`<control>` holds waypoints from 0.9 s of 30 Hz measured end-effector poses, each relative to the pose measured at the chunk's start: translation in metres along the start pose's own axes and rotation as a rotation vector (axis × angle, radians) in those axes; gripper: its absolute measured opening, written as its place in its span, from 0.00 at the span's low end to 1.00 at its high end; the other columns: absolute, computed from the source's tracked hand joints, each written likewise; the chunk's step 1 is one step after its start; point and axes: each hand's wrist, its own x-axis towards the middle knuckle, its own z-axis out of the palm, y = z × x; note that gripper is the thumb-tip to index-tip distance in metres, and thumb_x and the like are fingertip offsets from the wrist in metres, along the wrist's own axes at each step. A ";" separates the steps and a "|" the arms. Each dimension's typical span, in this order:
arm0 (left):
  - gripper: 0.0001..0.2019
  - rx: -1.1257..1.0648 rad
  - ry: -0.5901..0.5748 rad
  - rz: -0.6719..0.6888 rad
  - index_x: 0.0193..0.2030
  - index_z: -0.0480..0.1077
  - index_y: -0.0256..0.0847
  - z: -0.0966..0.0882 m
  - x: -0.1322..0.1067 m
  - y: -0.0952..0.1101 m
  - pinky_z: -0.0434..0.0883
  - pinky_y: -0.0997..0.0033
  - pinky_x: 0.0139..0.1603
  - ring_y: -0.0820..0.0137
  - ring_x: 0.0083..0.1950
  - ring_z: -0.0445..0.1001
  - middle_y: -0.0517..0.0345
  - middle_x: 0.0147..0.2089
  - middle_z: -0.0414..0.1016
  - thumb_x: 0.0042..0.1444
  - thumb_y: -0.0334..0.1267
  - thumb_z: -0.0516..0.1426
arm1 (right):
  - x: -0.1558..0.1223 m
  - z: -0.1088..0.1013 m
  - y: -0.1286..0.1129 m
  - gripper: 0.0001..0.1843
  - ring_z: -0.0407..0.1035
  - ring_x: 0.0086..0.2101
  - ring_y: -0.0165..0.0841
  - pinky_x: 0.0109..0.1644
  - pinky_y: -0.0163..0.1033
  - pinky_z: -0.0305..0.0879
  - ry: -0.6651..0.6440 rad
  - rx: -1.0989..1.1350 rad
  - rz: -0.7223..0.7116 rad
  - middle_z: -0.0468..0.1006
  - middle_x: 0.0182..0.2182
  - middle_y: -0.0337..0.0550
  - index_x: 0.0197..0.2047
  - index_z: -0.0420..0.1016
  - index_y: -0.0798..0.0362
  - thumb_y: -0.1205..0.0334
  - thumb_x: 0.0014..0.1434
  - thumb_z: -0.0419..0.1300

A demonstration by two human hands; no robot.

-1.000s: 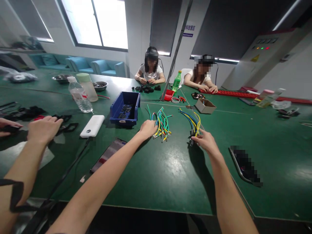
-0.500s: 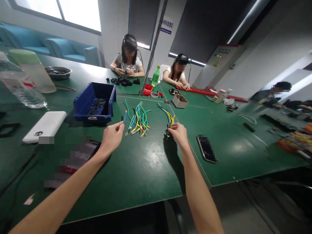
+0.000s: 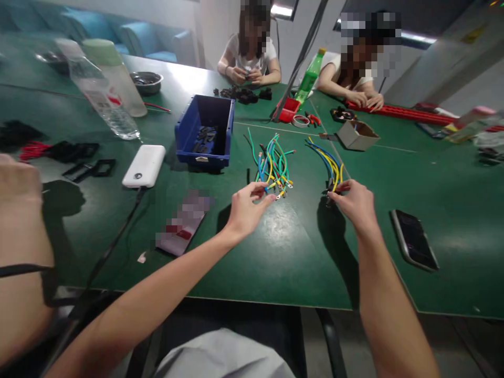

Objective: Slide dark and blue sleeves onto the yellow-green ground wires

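My left hand (image 3: 249,209) is at the lower left of a loose pile of wires (image 3: 280,160), green, blue and yellow with metal ring lugs. Its thumb and forefinger are slightly parted around the lug ends, close to a blue wire (image 3: 260,167). To the right, my right hand (image 3: 354,202) pinches a bundle of blue and yellow wires (image 3: 333,164) near its lower end, where dark parts and lugs show. The bundle's far ends fan out on the green table (image 3: 283,262).
A blue bin (image 3: 202,153) with black pieces stands behind my left hand. Around it are a power bank (image 3: 145,165), a water bottle (image 3: 104,100) and a packet (image 3: 185,223). A phone (image 3: 413,239) lies right; a cardboard box (image 3: 356,137) stands behind. Two people work opposite; another person's arm (image 3: 19,252) is at left.
The view has turned left and down. My left hand has moved right along the pile, to the wires' lug ends. My right hand still holds the bundle in about the same place.
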 end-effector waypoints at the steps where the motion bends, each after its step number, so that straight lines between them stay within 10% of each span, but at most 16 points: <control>1: 0.16 0.007 -0.001 -0.002 0.46 0.73 0.35 0.001 -0.001 -0.001 0.73 0.63 0.47 0.67 0.41 0.75 0.49 0.40 0.76 0.50 0.38 0.64 | 0.001 0.001 0.001 0.10 0.71 0.32 0.40 0.37 0.42 0.60 -0.004 -0.013 0.012 0.77 0.32 0.47 0.31 0.71 0.53 0.57 0.46 0.63; 17: 0.17 0.002 0.032 0.032 0.46 0.71 0.36 -0.001 0.005 -0.012 0.72 0.65 0.47 0.69 0.41 0.74 0.51 0.39 0.75 0.48 0.36 0.64 | 0.007 0.001 0.008 0.11 0.71 0.30 0.40 0.34 0.40 0.60 0.081 0.032 0.052 0.78 0.27 0.46 0.30 0.75 0.52 0.53 0.49 0.63; 22: 0.18 -0.072 0.089 0.023 0.46 0.70 0.35 -0.002 0.004 -0.012 0.72 0.70 0.45 0.71 0.41 0.73 0.51 0.41 0.73 0.46 0.31 0.62 | -0.011 -0.001 -0.031 0.14 0.68 0.25 0.33 0.33 0.37 0.61 0.332 0.411 0.025 0.75 0.25 0.44 0.30 0.71 0.54 0.50 0.55 0.58; 27: 0.16 -0.047 0.090 0.006 0.42 0.70 0.36 -0.004 0.003 -0.013 0.71 0.73 0.39 0.72 0.38 0.71 0.55 0.38 0.72 0.43 0.30 0.62 | -0.047 0.012 -0.087 0.18 0.62 0.19 0.29 0.26 0.34 0.58 0.033 0.814 -0.097 0.67 0.17 0.34 0.33 0.70 0.52 0.45 0.56 0.57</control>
